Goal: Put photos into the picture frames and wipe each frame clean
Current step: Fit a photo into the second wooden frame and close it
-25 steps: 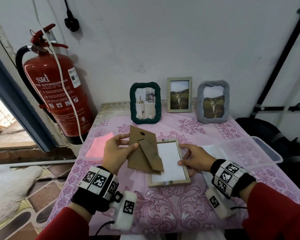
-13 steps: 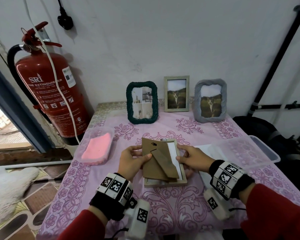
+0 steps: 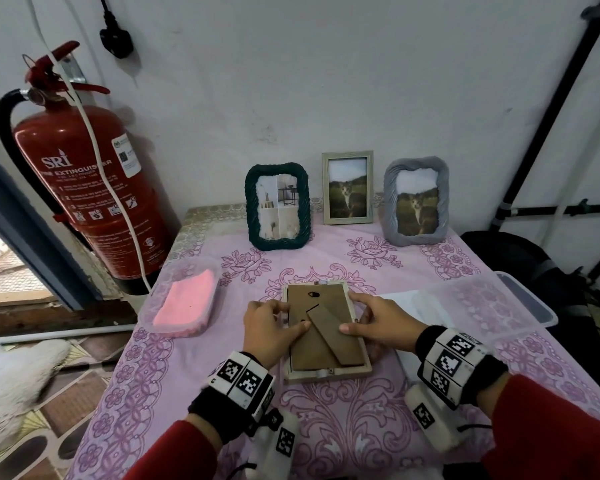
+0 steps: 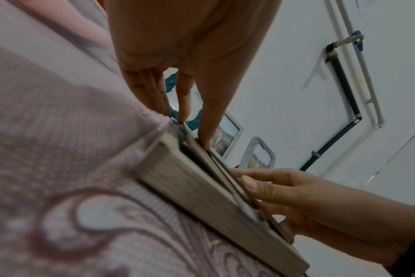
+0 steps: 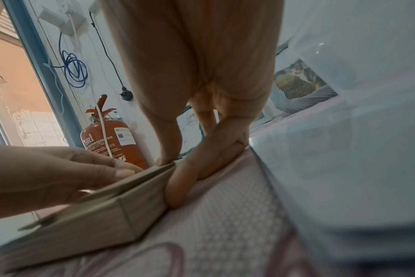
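A pale wooden picture frame (image 3: 326, 374) lies face down in the middle of the table. Its brown backing board (image 3: 321, 327), with the stand folded flat, sits inside it and hides the photo. My left hand (image 3: 291, 315) is at the frame's left edge, fingers straight, thumb pressing on the board. In the left wrist view the left fingertips (image 4: 181, 117) touch the frame (image 4: 201, 196). My right hand (image 3: 349, 311) grips the right edge, thumb on the stand. The right wrist view shows that thumb on top and the fingers (image 5: 178, 187) curled against the frame's side (image 5: 83, 224).
Three filled frames stand at the wall: green (image 3: 278, 206), slim pale (image 3: 347, 187), grey (image 3: 416, 199). A clear tub holds a pink cloth (image 3: 187, 303) at the left. A clear plastic bin (image 3: 520, 306) sits at the right. A red fire extinguisher (image 3: 84, 188) hangs beyond the table's left edge.
My left hand has lowered the backing board from the air into the frame, covering the white back of the photo. Both thumbs now lie on the board.
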